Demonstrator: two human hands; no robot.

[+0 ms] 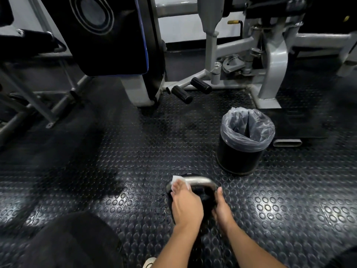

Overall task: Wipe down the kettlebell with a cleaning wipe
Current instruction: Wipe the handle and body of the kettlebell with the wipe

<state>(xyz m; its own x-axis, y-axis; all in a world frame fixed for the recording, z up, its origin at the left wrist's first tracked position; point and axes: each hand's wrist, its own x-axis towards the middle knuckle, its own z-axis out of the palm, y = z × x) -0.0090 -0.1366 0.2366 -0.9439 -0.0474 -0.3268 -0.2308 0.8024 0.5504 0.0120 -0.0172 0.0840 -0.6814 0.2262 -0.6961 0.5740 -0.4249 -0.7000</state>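
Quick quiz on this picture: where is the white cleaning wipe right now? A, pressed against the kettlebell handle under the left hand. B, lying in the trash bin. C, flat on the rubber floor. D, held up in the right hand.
A: the cleaning wipe sits under the left hand on the kettlebell handle, while the right hand steadies the other side.

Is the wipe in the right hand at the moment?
No, the left hand presses the white wipe on the kettlebell handle, while the right hand steadies its side.
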